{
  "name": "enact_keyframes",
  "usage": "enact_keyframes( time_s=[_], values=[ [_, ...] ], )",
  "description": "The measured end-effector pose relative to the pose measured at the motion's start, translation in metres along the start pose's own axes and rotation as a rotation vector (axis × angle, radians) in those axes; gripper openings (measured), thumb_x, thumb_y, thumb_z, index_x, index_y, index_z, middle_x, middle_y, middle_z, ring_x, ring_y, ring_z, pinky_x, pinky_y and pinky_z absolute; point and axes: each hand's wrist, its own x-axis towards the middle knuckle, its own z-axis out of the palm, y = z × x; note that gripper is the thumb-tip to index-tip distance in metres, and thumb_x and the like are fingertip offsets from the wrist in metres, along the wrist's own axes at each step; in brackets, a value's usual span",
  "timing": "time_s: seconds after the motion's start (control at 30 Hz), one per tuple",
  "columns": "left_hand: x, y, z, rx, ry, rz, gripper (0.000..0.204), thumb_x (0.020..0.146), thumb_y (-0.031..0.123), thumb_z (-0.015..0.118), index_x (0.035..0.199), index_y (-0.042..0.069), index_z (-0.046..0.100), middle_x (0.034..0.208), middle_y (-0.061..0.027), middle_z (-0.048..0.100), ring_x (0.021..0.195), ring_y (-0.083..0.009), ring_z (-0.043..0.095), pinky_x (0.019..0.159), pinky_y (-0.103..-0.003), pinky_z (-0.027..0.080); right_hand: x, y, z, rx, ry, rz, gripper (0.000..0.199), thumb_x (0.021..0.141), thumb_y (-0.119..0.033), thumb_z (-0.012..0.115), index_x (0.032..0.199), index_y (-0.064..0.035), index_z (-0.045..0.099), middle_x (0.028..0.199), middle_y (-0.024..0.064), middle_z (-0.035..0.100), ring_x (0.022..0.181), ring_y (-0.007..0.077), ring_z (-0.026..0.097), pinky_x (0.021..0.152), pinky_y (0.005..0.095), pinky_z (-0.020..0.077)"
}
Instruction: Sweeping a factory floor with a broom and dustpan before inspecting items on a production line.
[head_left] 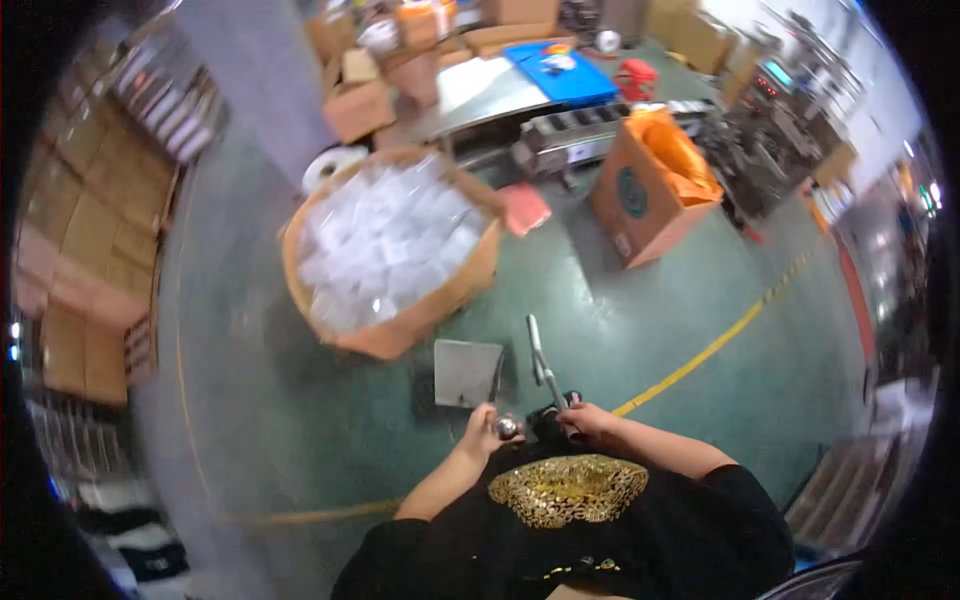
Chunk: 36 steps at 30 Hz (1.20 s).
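Note:
In front of my body, my left hand (484,430) is closed around a handle with a round silver end (507,428). Just beyond it, close to the floor, is a square pale grey pan (467,373), which looks like a long-handled dustpan. My right hand (588,420) grips a slim grey stick-like tool (541,355) that slants forward and slightly left. The tool's kind cannot be made out. Ahead and to the left stands a large open carton (390,340) heaped with clear plastic pieces (385,240).
A carton with an orange liner (640,215) stands ahead right, near a conveyor (570,140) and a machine (775,130). A pink-red flat item (524,208) lies beside the large carton. Stacked boxes (100,200) line the left. A yellow line (700,360) crosses the green floor.

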Motion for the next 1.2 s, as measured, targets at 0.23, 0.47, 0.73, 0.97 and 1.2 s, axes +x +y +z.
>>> enact_keyframes(
  time_s=[0.23,0.47,0.73,0.97,1.2],
  values=[
    [-0.046,0.011,-0.068,0.115,0.066,0.433,0.027,0.073,0.028,0.041,0.082,0.003,0.046,0.085,-0.0127,0.052,0.07,-0.0244,0.053,0.064,-0.037,0.045,0.01,-0.048,0.164,-0.715,-0.672,-0.526,0.038,0.077,-0.037,0.049,0.092,-0.0011,0.049,0.078,0.0089,0.052,0.069,0.0153,0.045,0.062,0.0299,0.0373],
    [-0.062,0.05,-0.19,-0.698,-0.421,0.468,0.029,0.068,0.017,0.047,0.085,-0.007,0.047,0.081,-0.0138,0.052,0.065,-0.0203,0.052,0.06,-0.031,0.044,0.097,-0.08,0.192,-0.965,-1.045,-0.036,0.049,0.077,-0.04,0.049,0.112,-0.0067,0.043,0.086,0.01,0.053,0.073,0.0197,0.052,0.062,0.0297,0.0437],
    [-0.151,0.057,-0.232,-0.984,-0.22,0.553,0.031,0.069,0.008,0.047,0.093,-0.011,0.042,0.084,-0.016,0.048,0.069,-0.0221,0.048,0.06,-0.03,0.043,0.279,-0.205,0.158,-1.007,-0.292,-0.343,0.025,0.071,-0.026,0.055,0.085,-0.0059,0.056,0.07,0.0054,0.056,0.059,0.0142,0.052,0.046,0.027,0.0403],
    [-0.215,0.08,-0.215,-0.982,0.079,1.003,0.031,0.07,0.008,0.042,0.094,-0.011,0.038,0.075,-0.0141,0.044,0.061,-0.0198,0.046,0.055,-0.029,0.042,0.346,-0.241,0.311,-1.065,-0.444,-0.412,0.023,0.07,-0.022,0.053,0.085,-0.0042,0.053,0.071,0.0107,0.057,0.067,0.0215,0.055,0.06,0.0326,0.0432],
    [-0.268,0.1,-0.285,-1.259,0.467,1.085,0.027,0.068,0.006,0.042,0.089,-0.012,0.038,0.065,-0.0117,0.043,0.052,-0.0176,0.041,0.046,-0.024,0.039,0.395,-0.244,0.485,-1.166,-0.241,-0.628,0.034,0.07,-0.025,0.049,0.096,-0.0039,0.053,0.095,0.0204,0.054,0.087,0.0324,0.052,0.074,0.0384,0.042]
  ],
)
